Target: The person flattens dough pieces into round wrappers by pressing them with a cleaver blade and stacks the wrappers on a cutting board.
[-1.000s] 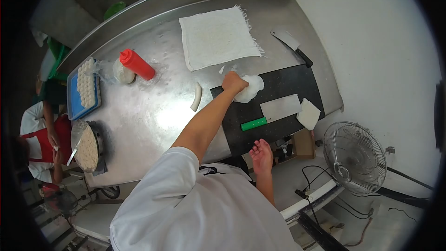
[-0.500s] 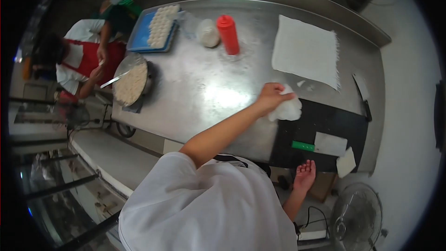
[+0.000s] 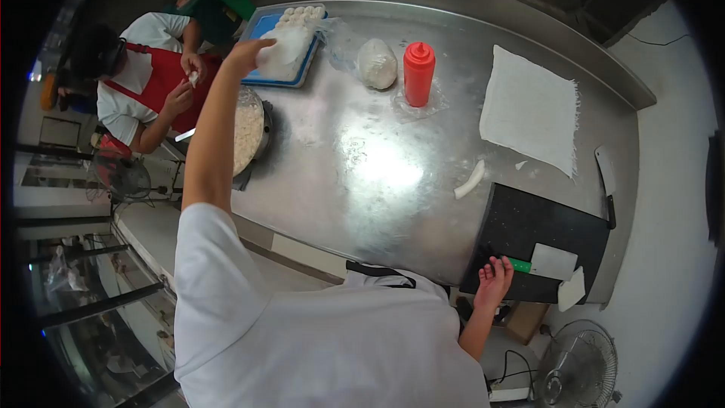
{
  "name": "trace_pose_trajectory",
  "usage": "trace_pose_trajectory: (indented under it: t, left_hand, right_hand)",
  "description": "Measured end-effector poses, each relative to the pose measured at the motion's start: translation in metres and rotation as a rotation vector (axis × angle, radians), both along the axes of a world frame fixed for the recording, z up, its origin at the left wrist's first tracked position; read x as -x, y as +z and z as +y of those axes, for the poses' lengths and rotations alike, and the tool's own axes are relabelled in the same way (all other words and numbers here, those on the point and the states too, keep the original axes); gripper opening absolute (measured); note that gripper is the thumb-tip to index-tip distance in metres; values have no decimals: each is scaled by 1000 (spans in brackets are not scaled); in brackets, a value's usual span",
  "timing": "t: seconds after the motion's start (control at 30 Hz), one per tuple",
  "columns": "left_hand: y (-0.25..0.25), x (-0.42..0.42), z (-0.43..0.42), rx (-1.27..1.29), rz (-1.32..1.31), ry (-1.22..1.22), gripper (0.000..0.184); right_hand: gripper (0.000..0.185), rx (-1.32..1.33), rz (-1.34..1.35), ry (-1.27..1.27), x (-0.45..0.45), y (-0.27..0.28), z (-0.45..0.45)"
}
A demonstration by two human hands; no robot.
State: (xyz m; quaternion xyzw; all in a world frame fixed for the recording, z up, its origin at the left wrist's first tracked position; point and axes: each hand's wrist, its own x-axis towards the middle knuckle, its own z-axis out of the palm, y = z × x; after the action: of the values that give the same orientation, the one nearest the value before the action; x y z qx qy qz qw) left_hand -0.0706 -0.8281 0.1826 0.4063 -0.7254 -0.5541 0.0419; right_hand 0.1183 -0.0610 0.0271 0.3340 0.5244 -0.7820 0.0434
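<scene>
dough (image 3: 285, 51) over the tray (image 3: 263, 25)

the left hand (image 3: 249, 57) is holding the dough at its edge; if it is touching the tray, i cannot tell. the right hand (image 3: 495, 281) is hovering open, fingers a little curled, near the green handle (image 3: 519, 264).
</scene>
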Motion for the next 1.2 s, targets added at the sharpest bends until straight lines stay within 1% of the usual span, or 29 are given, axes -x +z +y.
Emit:
trace_pose_trajectory:
  t: [0.07,0.1,0.13,0.2,0.27,0.3,0.33,0.37,0.4,0.43,0.47,0.5,0.53,0.57,0.6,0.63,0.67,0.77,0.8,0.9,0.93,0.97,1.0,1.03,1.07,1.1,1.13,1.2]
  left_hand:
    - [-14,-11,-51,232,-336,139,50]
    - [-21,-15,-64,381,-380,246,55]
    - [-26,-21,-68,527,-424,353,61]
    - [-54,-37,-57,811,-279,431,65]
    - [-80,-47,2,1076,118,344,60]
    - [-88,-50,60,1065,246,276,53]
    - [-99,-55,126,1072,348,199,45]
    - [-123,-62,184,935,494,56,40]
    - [-146,-71,253,729,399,-15,38]
    - [-165,-81,316,567,369,-105,37]
    - [-164,-89,377,336,265,-173,42]
    - [-188,-96,423,245,418,-287,49]
    - [-177,-104,460,357,410,-385,49]
    - [-164,-106,486,474,399,-480,50]
    - [-164,-104,502,494,404,-517,48]
    - [-165,-101,516,514,407,-557,45]
    - [-166,-94,525,539,416,-594,43]
    - [-209,-67,536,547,423,-675,40]
    - [-209,-61,535,509,454,-677,38]
    - [-197,-66,510,613,412,-774,38]
    - [-192,-72,493,664,228,-863,37]
    - [-186,-78,477,713,40,-943,37]
    - [-179,-88,467,756,-23,-913,36]
    - [-178,-100,460,796,-2,-898,46]
    - [-179,-109,464,810,86,-910,62]
    - [-175,-115,473,822,171,-917,80]
    - [-186,-109,480,928,-78,-1081,110]
    - [-199,-78,486,936,36,-962,109]
  right_hand:
    - [37,-358,-42,72,-9,-7,-5]
    - [41,-539,-61,110,-11,-10,-4]
    - [46,-809,-64,108,-15,-9,-1]
    - [56,-1361,-76,115,-22,-3,10]
    - [62,-1531,-233,68,-23,-10,25]
    - [65,-1615,-326,36,-26,-16,36]
    - [68,-1527,-354,53,-26,-26,49]
    - [64,-1396,-285,69,-26,-38,60]
    - [60,-1271,-217,81,-23,-42,70]
    - [52,-1163,-209,120,-15,-34,66]
    - [51,-1292,-277,117,-14,-52,75]
    - [49,-1303,-322,146,-8,-53,80]
    - [54,-1315,-404,152,0,-41,72]
    - [56,-1289,-403,99,8,-40,67]
    - [59,-1260,-405,50,12,-39,65]
    - [61,-1231,-410,1,13,-39,67]
    - [76,-1237,-452,19,17,-42,71]
    - [87,-1203,-504,-41,33,-15,48]
    - [93,-1149,-490,-44,41,-8,46]
    - [91,-1074,-436,-144,48,-52,73]
    - [92,-1014,-446,-176,49,-59,80]
    - [83,-1074,-411,-195,47,-67,87]
    - [75,-1132,-374,-211,44,-75,93]
    - [66,-1190,-341,-223,39,-75,92]
    - [55,-1003,-314,-199,34,-72,94]
    - [45,-816,-289,-170,32,-53,91]
    - [34,-628,-265,-137,30,-36,88]
    - [19,-689,-176,-122,17,-21,66]
